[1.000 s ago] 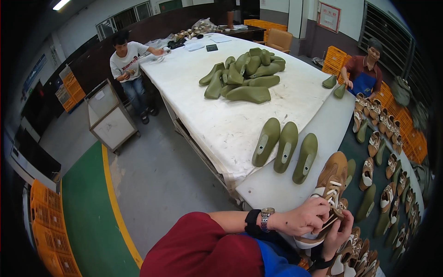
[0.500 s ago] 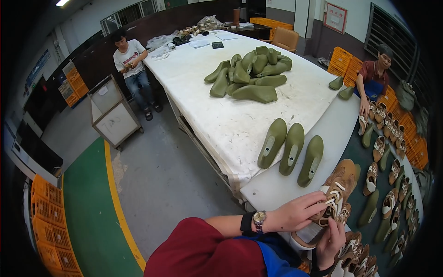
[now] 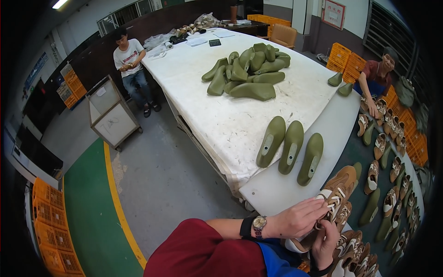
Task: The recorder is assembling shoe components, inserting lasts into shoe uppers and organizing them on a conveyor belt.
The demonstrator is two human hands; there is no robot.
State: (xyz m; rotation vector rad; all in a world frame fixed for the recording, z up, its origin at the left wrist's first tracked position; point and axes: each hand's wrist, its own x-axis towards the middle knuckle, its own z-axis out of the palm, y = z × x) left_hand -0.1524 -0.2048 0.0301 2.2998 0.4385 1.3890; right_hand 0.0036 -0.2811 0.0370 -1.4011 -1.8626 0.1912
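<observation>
A brown suede-like sneaker (image 3: pixel 345 179) with white laces and white side panels is between my hands, its toe pointing away from me. My left hand (image 3: pixel 297 218), wearing a watch, has its fingers closed over the shoe's left side by the lacing. On the near right side of the opening, my right hand (image 3: pixel 326 240) grips the upper with bent fingers; what lies under its fingertips is hidden. Past my left hand stand three green shoe lasts, a left one (image 3: pixel 271 142), a middle one (image 3: pixel 291 147) and a right one (image 3: pixel 310 159), on the pale board.
A heap of green lasts (image 3: pixel 251 92) lies on the white-covered table (image 3: pixel 198 99). To the right, a dark green surface (image 3: pixel 345 157) carries rows of sneakers and lasts, with a co-worker's hand (image 3: pixel 373 107) at its far end. Orange crates (image 3: pixel 48 194) stand at the left.
The sneaker has shifted slightly toward me. My left fingers have drawn together over its lacing, and my right hand has moved a little left and closed more on the upper.
</observation>
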